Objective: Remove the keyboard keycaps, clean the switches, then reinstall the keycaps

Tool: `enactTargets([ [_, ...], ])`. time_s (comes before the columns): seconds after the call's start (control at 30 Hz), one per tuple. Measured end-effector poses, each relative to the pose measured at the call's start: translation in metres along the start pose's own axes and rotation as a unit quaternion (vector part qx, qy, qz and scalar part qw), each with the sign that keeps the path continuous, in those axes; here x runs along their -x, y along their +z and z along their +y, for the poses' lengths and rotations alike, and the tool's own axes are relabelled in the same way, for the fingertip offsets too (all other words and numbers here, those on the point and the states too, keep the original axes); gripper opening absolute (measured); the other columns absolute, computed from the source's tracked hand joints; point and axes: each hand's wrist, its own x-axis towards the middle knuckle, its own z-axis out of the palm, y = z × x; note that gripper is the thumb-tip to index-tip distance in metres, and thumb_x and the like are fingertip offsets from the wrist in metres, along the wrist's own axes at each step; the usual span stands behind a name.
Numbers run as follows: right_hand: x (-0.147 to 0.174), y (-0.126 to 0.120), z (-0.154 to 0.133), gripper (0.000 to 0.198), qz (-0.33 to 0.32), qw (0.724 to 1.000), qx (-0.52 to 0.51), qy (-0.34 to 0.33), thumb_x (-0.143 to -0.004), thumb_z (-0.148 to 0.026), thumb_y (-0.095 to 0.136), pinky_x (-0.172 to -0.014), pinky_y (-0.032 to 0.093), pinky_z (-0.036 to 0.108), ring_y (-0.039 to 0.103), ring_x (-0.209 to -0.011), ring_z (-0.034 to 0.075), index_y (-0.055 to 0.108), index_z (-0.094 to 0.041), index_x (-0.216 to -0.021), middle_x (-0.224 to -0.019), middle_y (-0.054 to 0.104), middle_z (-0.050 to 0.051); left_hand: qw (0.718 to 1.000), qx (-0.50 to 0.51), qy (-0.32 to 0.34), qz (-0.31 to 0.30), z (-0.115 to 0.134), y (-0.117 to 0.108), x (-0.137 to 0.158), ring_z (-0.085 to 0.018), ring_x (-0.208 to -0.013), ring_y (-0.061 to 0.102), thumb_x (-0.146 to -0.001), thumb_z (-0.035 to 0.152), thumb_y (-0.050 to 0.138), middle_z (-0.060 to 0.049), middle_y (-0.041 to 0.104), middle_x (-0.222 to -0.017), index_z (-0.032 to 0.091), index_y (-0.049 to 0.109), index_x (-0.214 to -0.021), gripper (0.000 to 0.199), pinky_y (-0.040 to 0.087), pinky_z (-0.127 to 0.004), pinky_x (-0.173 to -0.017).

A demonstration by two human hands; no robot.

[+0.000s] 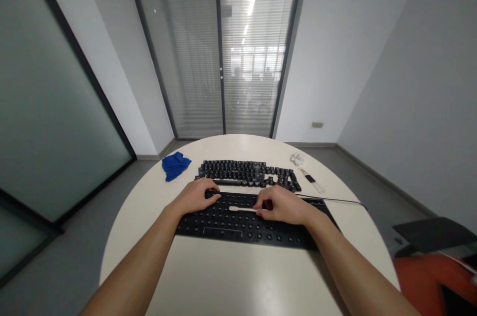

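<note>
White stick (241,208) — in right fingers (264,214) (close pinch)

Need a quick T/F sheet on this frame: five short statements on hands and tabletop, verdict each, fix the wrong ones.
1. The right hand holds a white swab. True.
2. The keyboard base under the hands has all its keycaps fitted. False: it shows rows of bare key positions, and loose keycaps lie beyond it.
3. The left hand is at the left end of the keyboard base. True.
4. The blue cloth lies to the right of the loose keycaps. False: the blue cloth lies to their left.
5. The wire keycap puller lies on the table, to the right of the loose keycaps. True.
</note>
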Motion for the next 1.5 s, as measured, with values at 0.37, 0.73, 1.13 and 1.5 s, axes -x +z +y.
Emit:
enactTargets([
  [0.37,-0.002,0.016,-0.029,0.016,-0.048,0.995,-0.038,-0.078,-0.075,-0.02,0.07,-0.065,0.047,0.021,0.065,-0.07,0.014,0.08,-0.021,-0.088,-0.083,0.075,0.001,1.0,0.0,-0.004,0.0,0.0,0.0,0.0,-0.021,-0.092,0.064,-0.088,0.034,0.063,-0.003,0.072,-0.095,0.024,0.071,-0.095,0.015,0.048,-0.031,-0.082],
  [0.73,0.003,-0.004,0.012,0.014,-0.005,0.999,-0.022,0.028,-0.073,-0.019,0.066,-0.062,0.045,0.023,0.065,-0.067,0.015,0.077,-0.02,-0.082,-0.08,0.076,0.0,1.0,0.001,-0.002,-0.001,-0.002,0.001,0.001,-0.021,-0.094,0.064,-0.089,0.033,0.063,-0.002,0.071,-0.096,0.024,0.071,-0.095,0.014,0.048,-0.031,-0.083],
  [1.13,0.007,-0.012,0.026,0.01,0.037,0.997,-0.007,0.071,-0.076,-0.02,0.064,-0.064,0.045,0.025,0.064,-0.069,0.016,0.072,-0.018,-0.081,-0.079,0.074,0.002,1.0,0.001,-0.005,0.0,-0.002,0.001,0.0,-0.022,-0.093,0.064,-0.088,0.032,0.063,-0.003,0.071,-0.096,0.024,0.071,-0.095,0.014,0.049,-0.032,-0.084],
  [1.5,0.007,-0.012,0.026,0.01,0.035,0.997,-0.011,0.074,-0.077,-0.019,0.063,-0.066,0.045,0.026,0.065,-0.071,0.017,0.071,-0.018,-0.081,-0.08,0.074,0.002,1.0,-0.002,-0.003,-0.001,-0.003,0.001,0.0,-0.022,-0.094,0.065,-0.089,0.032,0.062,-0.003,0.071,-0.096,0.024,0.071,-0.096,0.015,0.049,-0.033,-0.084],
])
